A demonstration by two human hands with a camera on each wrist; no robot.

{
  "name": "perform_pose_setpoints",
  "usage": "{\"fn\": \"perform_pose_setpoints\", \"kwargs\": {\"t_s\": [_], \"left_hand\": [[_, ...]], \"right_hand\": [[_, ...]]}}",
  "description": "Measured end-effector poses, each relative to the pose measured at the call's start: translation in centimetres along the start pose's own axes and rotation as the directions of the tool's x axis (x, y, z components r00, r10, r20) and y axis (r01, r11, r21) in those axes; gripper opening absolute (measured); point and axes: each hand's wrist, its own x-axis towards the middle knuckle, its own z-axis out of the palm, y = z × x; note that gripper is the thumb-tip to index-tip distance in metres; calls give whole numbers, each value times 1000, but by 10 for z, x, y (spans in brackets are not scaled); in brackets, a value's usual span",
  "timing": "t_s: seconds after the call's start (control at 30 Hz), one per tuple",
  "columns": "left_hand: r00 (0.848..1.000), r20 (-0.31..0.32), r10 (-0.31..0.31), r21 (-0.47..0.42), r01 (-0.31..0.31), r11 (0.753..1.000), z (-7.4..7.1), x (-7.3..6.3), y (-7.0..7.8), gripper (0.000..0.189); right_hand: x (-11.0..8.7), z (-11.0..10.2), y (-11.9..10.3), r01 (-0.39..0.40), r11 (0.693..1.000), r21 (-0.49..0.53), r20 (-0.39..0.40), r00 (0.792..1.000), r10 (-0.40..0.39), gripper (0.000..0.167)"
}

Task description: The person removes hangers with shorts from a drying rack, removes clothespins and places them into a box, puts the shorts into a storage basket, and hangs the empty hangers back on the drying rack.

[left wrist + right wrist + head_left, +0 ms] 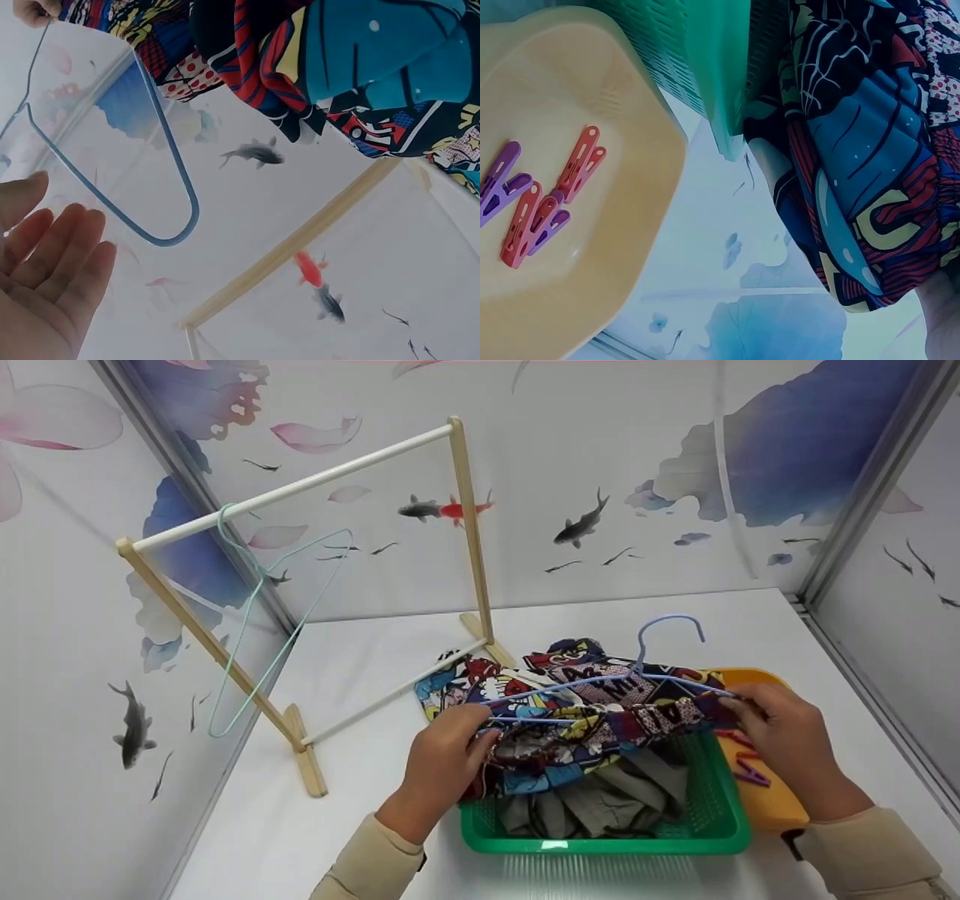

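A colourful comic-print garment (540, 780) with a gathered elastic edge is spread above the green basket. Against that edge lies a blue hanger (640, 649), its hook pointing up. My right hand (784, 735) pinches the garment's edge at the hanger's right end. The left wrist view shows the hanger's other end (176, 238) bare, outside the cloth. Beside it my left hand (52, 277) has its fingers extended and apart from the hanger, palm turned to the camera. Fabric covers part of the hanger's right side.
Grey clothing (600, 799) lies in the green basket (607, 844). Right of it stands a yellow basin (630, 247) with purple and red clothespins (577, 165). At the left, a wood-and-white rack (300, 487) bears a mint-green hanger (247, 615). Printed walls enclose the white table (375, 825).
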Motion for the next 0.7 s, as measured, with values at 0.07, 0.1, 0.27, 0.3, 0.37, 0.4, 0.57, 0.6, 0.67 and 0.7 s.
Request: {"fn": "perform_pose_setpoints", "kwargs": {"t_s": [0.07,0.1,0.27,0.3,0.37,0.4,0.57,0.6,0.67,0.7], "left_hand": [[1000,-22,3,4,-3,1000,-1,3,0,26],[1000,-26,4,5,-4,1000,-1,5,-1,28],[1000,11,-23,3,23,1000,-1,13,0,32],[999,23,-30,4,30,1000,0,14,1,33],[998,47,-45,7,45,999,1,17,1,36],[997,58,-53,6,52,999,2,18,2,38],[991,115,-73,5,73,997,5,25,5,45],[989,127,-75,6,75,997,6,27,6,46],[984,157,-83,12,82,997,7,30,7,47],[981,174,-87,13,86,996,7,31,8,47]], "right_hand": [[0,0,0,9,1000,1,-3,1000,-9,22],[0,0,0,14,1000,2,-6,1000,-14,22],[1,-1,0,27,1000,8,-11,1000,-27,23],[1,-1,-1,31,999,8,-12,999,-31,24],[1,0,0,36,999,5,-11,999,-36,24],[1,-1,-1,35,999,6,-10,999,-35,24],[2,-1,-1,35,999,-7,-11,999,-35,24],[2,-1,-2,35,999,-10,-10,999,-35,23],[2,-2,-2,33,999,-14,-10,999,-33,23],[2,-2,-2,32,999,-15,-9,999,-32,23]]}}
